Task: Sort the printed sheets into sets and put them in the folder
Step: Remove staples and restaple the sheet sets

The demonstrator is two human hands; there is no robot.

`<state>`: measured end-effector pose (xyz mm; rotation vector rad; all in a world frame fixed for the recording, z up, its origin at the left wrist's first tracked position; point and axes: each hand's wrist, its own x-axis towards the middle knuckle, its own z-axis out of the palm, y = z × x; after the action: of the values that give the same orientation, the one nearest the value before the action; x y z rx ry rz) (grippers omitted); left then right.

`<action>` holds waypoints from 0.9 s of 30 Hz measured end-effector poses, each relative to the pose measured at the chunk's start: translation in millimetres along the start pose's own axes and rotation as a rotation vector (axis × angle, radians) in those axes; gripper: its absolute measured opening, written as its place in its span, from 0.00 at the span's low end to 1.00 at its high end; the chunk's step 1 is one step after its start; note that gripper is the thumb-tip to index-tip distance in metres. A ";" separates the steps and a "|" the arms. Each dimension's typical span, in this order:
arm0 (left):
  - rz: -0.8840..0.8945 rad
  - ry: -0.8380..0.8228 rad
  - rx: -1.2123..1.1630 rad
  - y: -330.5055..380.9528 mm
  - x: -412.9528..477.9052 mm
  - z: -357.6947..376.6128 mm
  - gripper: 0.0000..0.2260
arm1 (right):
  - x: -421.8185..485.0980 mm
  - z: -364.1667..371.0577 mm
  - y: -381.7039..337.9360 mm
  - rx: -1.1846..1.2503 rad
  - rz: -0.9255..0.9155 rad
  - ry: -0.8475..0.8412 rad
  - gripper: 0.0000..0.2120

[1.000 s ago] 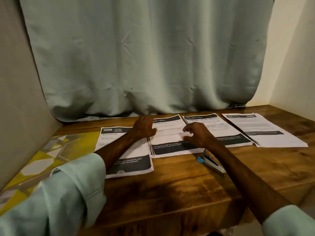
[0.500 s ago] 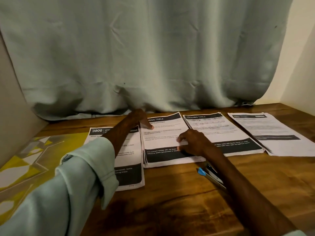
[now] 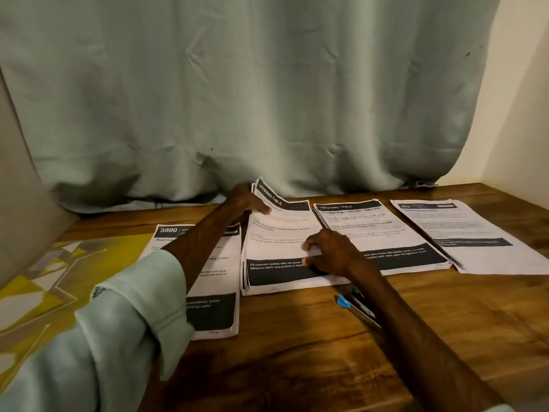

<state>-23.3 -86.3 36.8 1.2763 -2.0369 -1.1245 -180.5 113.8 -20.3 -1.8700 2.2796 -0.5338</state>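
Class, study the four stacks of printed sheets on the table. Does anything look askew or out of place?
Yes. The second stack from the left has its far left corner lifted and curled, pinched by the left hand, while the other three stacks lie flat.

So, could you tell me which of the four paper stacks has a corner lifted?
The second stack from the left: the left hand holds its far-left corner curled up, while the other three lie flat.
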 end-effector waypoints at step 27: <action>0.025 0.224 -0.026 -33.1 -54.2 9.0 0.06 | -150.1 -35.8 30.1 0.027 0.221 0.042 0.18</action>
<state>10.7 -41.9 5.4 1.2981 -1.8624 -0.9471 -187.8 270.7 -14.6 -1.5817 2.4511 -0.5726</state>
